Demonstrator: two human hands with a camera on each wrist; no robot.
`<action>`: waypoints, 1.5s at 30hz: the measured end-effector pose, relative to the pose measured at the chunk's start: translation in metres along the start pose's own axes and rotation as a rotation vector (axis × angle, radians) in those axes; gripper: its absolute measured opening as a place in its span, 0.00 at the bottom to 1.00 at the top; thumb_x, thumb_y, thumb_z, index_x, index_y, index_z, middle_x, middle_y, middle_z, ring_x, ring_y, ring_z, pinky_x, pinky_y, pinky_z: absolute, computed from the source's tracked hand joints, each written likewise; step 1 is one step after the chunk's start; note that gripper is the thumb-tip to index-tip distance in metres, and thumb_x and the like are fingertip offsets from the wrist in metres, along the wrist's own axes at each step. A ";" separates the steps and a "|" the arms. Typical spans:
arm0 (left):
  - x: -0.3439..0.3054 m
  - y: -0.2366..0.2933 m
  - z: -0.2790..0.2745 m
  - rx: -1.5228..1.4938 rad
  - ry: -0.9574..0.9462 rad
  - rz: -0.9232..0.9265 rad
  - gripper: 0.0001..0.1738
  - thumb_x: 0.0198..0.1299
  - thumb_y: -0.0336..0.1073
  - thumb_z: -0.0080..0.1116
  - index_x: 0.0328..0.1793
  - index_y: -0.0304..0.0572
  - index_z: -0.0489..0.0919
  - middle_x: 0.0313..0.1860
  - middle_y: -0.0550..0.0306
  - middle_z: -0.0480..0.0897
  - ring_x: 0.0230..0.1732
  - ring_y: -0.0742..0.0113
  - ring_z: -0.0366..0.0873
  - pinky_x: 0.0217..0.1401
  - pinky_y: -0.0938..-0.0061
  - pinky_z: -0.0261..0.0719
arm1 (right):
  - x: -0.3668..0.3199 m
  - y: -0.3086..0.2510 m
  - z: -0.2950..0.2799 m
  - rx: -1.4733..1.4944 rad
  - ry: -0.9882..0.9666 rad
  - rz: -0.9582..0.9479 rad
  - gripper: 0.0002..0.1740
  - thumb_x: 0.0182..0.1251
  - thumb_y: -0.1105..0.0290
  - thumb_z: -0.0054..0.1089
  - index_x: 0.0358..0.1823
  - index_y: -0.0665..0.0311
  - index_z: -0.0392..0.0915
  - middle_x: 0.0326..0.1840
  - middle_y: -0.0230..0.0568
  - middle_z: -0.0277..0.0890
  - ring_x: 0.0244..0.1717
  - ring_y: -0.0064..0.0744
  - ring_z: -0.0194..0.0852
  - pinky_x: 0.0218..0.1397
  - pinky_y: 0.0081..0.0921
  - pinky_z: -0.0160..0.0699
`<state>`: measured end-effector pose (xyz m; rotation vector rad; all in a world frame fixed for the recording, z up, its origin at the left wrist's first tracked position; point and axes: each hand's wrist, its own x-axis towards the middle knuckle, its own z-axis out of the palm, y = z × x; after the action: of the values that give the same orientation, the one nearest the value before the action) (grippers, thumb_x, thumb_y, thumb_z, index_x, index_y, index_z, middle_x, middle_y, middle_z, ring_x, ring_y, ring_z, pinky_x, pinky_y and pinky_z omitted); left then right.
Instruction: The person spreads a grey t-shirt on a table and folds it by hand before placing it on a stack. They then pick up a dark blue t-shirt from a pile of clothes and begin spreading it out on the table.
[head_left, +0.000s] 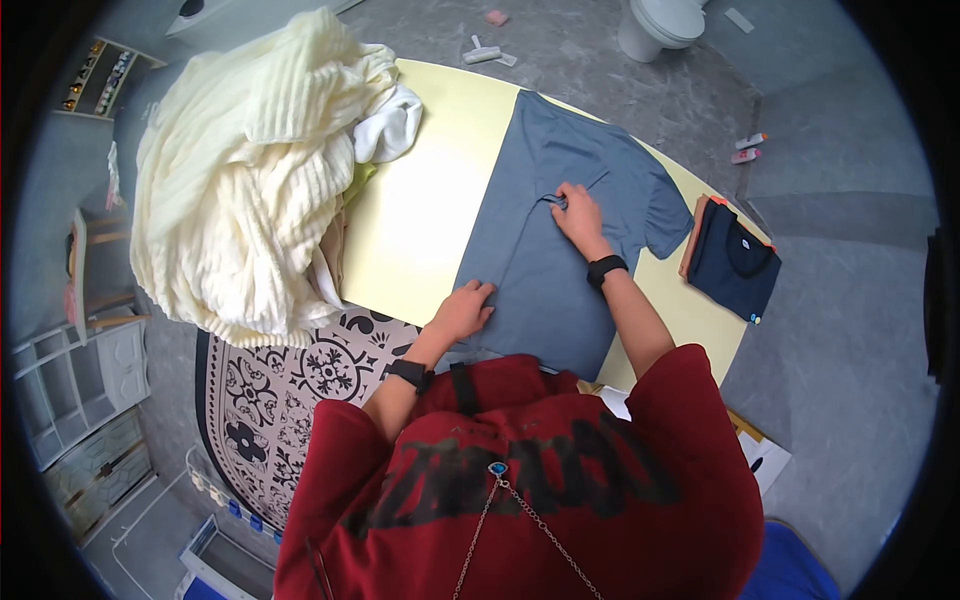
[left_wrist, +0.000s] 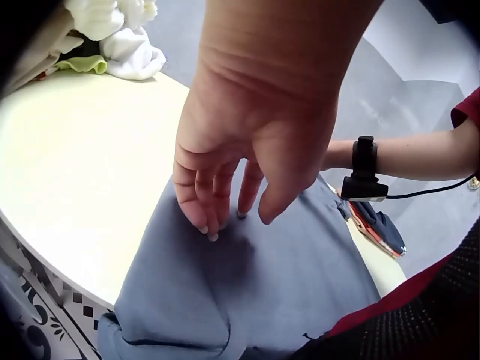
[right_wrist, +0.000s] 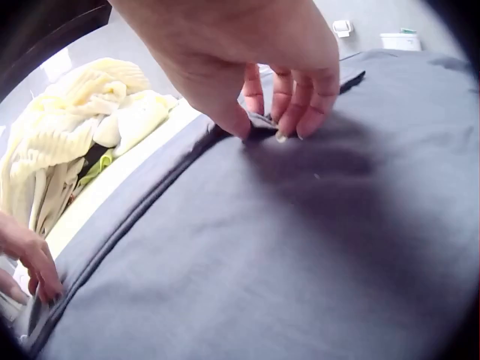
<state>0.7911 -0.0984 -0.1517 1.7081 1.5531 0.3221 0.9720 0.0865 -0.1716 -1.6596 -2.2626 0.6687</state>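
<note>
A grey-blue T-shirt (head_left: 560,270) lies spread on the pale yellow table (head_left: 420,220), its left part folded over in a long strip. My right hand (head_left: 581,222) pinches the edge of that fold near the shirt's middle, lifting a small ridge of cloth between thumb and fingers, as the right wrist view shows. Lower down, my left hand (head_left: 462,312) is at the shirt's left side near my body. In the left wrist view its fingers (left_wrist: 202,199) hang loosely bent over the cloth, with the thumb apart from them.
A big heap of cream ribbed fabric (head_left: 260,190) covers the table's left end, with a white cloth (head_left: 390,125) beside it. Folded dark and orange-brown garments (head_left: 735,260) are stacked at the right edge. A patterned rug (head_left: 300,380) lies on the floor at left.
</note>
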 end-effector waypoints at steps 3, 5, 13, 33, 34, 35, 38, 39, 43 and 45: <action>0.007 -0.006 -0.002 0.014 -0.066 0.009 0.18 0.49 0.33 0.52 0.48 0.41 0.68 0.38 0.45 0.70 0.40 0.47 0.71 0.41 0.62 0.71 | -0.007 0.007 0.008 -0.052 0.062 -0.124 0.12 0.49 0.67 0.56 0.34 0.63 0.69 0.34 0.45 0.67 0.34 0.47 0.68 0.35 0.38 0.69; 0.012 -0.008 -0.006 -0.012 -0.118 -0.007 0.16 0.49 0.34 0.52 0.45 0.40 0.70 0.35 0.45 0.73 0.38 0.48 0.72 0.40 0.63 0.71 | -0.011 0.008 0.008 -0.066 0.101 -0.187 0.12 0.49 0.67 0.56 0.34 0.63 0.70 0.34 0.45 0.67 0.34 0.47 0.68 0.36 0.38 0.69; 0.135 -0.003 -0.075 -0.011 -0.058 0.113 0.11 0.46 0.35 0.54 0.37 0.41 0.75 0.26 0.48 0.77 0.31 0.52 0.75 0.36 0.64 0.72 | -0.013 0.018 0.026 0.372 0.223 0.061 0.07 0.48 0.69 0.58 0.26 0.66 0.77 0.25 0.44 0.70 0.29 0.41 0.69 0.34 0.31 0.69; 0.320 0.017 -0.098 0.410 0.081 0.047 0.18 0.50 0.29 0.47 0.50 0.44 0.67 0.39 0.47 0.77 0.42 0.50 0.74 0.41 0.61 0.74 | -0.011 0.009 0.028 0.393 0.184 0.318 0.32 0.40 0.74 0.66 0.52 0.60 0.63 0.25 0.40 0.63 0.30 0.36 0.64 0.36 0.29 0.66; 0.320 0.015 -0.098 0.382 0.093 0.059 0.18 0.50 0.29 0.48 0.50 0.44 0.67 0.39 0.46 0.76 0.41 0.49 0.74 0.41 0.61 0.74 | -0.010 0.010 0.028 0.388 0.185 0.286 0.38 0.40 0.74 0.66 0.57 0.60 0.59 0.25 0.41 0.63 0.31 0.37 0.63 0.37 0.29 0.66; 0.319 0.015 -0.097 0.354 0.104 0.072 0.18 0.50 0.30 0.48 0.49 0.43 0.66 0.39 0.45 0.76 0.41 0.48 0.75 0.40 0.60 0.74 | -0.009 0.010 0.027 0.390 0.184 0.289 0.38 0.40 0.74 0.66 0.57 0.60 0.59 0.25 0.41 0.63 0.31 0.37 0.63 0.37 0.29 0.66; 0.310 0.015 -0.095 0.245 0.244 0.146 0.14 0.50 0.35 0.51 0.43 0.42 0.65 0.41 0.44 0.74 0.42 0.46 0.71 0.39 0.58 0.71 | -0.008 0.010 0.023 0.391 0.130 0.310 0.43 0.39 0.73 0.67 0.61 0.61 0.55 0.24 0.40 0.63 0.29 0.36 0.63 0.36 0.28 0.66; 0.306 0.016 -0.096 0.244 0.244 0.145 0.14 0.50 0.35 0.51 0.43 0.42 0.65 0.41 0.44 0.74 0.42 0.46 0.71 0.39 0.58 0.71 | -0.008 0.010 0.023 0.393 0.126 0.321 0.44 0.39 0.72 0.67 0.61 0.62 0.55 0.24 0.40 0.63 0.29 0.35 0.63 0.36 0.28 0.66; 0.287 0.016 -0.098 0.349 0.267 0.313 0.20 0.46 0.38 0.57 0.45 0.44 0.66 0.43 0.48 0.70 0.47 0.51 0.68 0.45 0.63 0.69 | -0.007 0.012 0.024 0.392 0.124 0.315 0.45 0.38 0.72 0.68 0.62 0.61 0.54 0.24 0.39 0.62 0.27 0.33 0.63 0.35 0.26 0.68; 0.280 0.010 -0.097 0.432 0.203 0.326 0.24 0.43 0.41 0.59 0.48 0.45 0.66 0.41 0.50 0.70 0.48 0.53 0.66 0.49 0.63 0.68 | -0.007 0.011 0.021 0.389 0.111 0.321 0.45 0.38 0.72 0.68 0.62 0.61 0.54 0.24 0.39 0.62 0.27 0.33 0.63 0.34 0.26 0.68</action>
<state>0.7954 0.1973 -0.1685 2.3383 1.5642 0.3505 0.9736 0.0786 -0.1946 -1.8151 -1.6700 0.9883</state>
